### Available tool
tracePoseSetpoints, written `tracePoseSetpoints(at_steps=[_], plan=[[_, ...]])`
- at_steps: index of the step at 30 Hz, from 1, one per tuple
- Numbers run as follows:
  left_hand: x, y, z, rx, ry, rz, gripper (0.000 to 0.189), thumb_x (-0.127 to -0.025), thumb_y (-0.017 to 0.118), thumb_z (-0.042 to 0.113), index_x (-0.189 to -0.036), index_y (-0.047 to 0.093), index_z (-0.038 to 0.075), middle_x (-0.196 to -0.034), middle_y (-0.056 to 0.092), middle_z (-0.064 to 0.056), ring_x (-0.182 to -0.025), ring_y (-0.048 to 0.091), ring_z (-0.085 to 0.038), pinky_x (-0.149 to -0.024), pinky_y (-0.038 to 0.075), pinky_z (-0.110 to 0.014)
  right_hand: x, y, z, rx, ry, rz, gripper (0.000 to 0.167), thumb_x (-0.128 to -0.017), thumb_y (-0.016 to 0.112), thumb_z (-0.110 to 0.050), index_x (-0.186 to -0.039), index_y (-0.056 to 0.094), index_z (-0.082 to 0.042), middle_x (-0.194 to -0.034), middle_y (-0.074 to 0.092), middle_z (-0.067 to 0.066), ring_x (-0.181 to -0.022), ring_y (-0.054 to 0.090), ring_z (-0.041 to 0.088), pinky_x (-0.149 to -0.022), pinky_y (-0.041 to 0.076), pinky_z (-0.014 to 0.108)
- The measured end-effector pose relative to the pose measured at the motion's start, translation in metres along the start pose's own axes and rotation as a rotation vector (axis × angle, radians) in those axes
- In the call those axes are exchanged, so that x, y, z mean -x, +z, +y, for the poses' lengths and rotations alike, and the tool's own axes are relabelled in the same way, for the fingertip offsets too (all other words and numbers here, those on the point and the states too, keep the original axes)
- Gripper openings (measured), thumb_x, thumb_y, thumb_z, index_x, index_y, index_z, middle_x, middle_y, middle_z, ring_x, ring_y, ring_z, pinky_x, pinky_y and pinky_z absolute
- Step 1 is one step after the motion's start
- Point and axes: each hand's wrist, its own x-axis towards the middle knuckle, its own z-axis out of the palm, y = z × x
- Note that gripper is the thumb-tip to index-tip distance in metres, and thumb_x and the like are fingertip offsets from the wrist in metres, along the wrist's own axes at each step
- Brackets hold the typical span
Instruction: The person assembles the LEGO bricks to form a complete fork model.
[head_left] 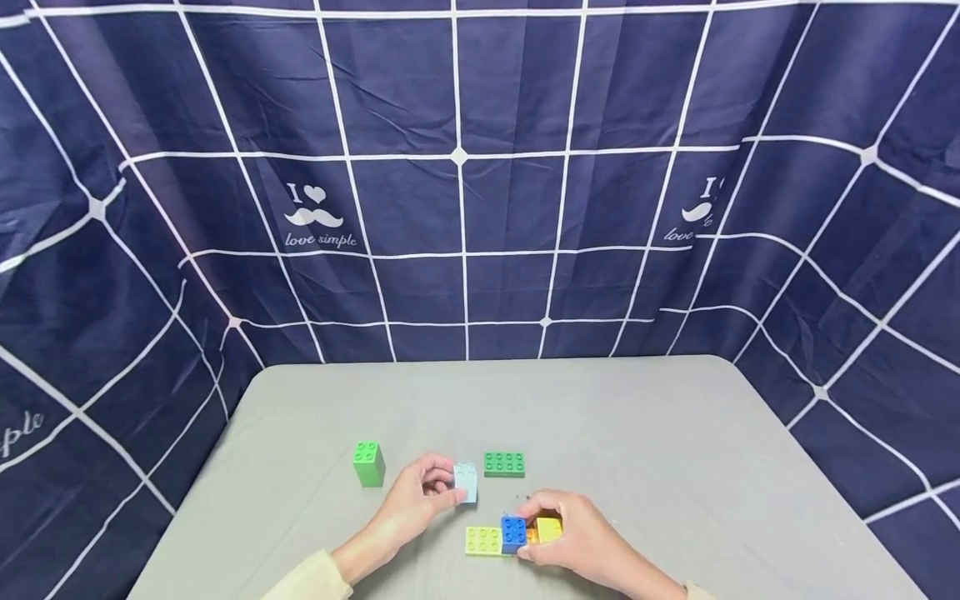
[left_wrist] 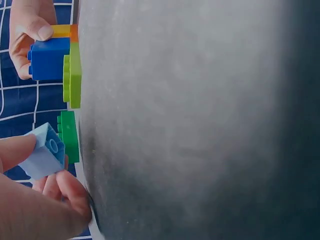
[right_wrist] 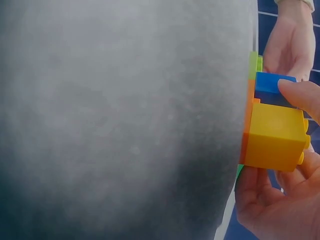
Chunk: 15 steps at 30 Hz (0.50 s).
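A pale grey table (head_left: 660,442) with rounded far corners fills the lower part of the head view. Dark blue cloth (head_left: 405,200) hangs behind it and along both sides, crossed by white lines, creased in places and printed with a heart, a moustache and the words "love simple".

The left hand (head_left: 416,504) pinches a pale blue block (head_left: 467,483) between thumb and fingers, near the middle of the table. The block is tilted, and the left wrist view shows its hollow underside with a round tube inside. The right hand (head_left: 581,533) grips a blue block (head_left: 513,535) with thumb and fingers on opposite sides. That block sits in a joined row on the table: a lime brick (head_left: 483,541) at one end, then a low orange brick (right_wrist: 248,117) bearing a boxy yellow block (right_wrist: 276,135).

A flat green brick (head_left: 504,465) lies just beyond the hands; a tall green block (head_left: 370,467) stands upright to the left. All look like smooth, shiny plastic — straight-sided, with round studs.
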Motion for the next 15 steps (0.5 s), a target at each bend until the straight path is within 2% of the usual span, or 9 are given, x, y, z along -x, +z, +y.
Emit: tracePoseSetpoints(at_steps=[5, 9, 15], plan=[[0.0048, 0.0016, 0.0001, 0.02, 0.0, -0.056, 0.037, -0.09, 0.084, 0.0, -0.122, 0.064, -0.003, -0.099, 0.069, -0.003, -0.086, 0.059, -0.018, -0.07, 0.049, -0.021, -0.0007, -0.0001, 0.0005, 0.006, 0.001, 0.002, 0.03, -0.082, 0.097, -0.026, -0.109, 0.081, -0.024, -0.114, 0.075, -0.011, -0.1, 0.065, 0.009, -0.089, 0.054, 0.026], [0.0063, 0.0041, -0.0005, 0.056, 0.002, -0.09, 0.038, -0.09, 0.083, -0.002, -0.124, 0.064, -0.004, -0.103, 0.07, -0.006, -0.085, 0.061, -0.016, -0.071, 0.051, -0.02, -0.0007, 0.0, 0.0012, -0.002, 0.006, -0.001, 0.03, -0.083, 0.097, -0.026, -0.109, 0.081, -0.024, -0.114, 0.075, -0.01, -0.1, 0.065, 0.01, -0.088, 0.054, 0.026], [0.0089, 0.006, -0.0009, 0.055, 0.026, -0.138, 0.04, -0.091, 0.081, -0.004, -0.128, 0.067, -0.004, -0.105, 0.07, -0.009, -0.086, 0.06, -0.014, -0.072, 0.05, -0.019, -0.0005, 0.0002, 0.0002, -0.011, 0.005, 0.001, 0.031, -0.083, 0.097, -0.024, -0.109, 0.081, -0.024, -0.112, 0.075, -0.01, -0.097, 0.065, 0.009, -0.086, 0.055, 0.026]])
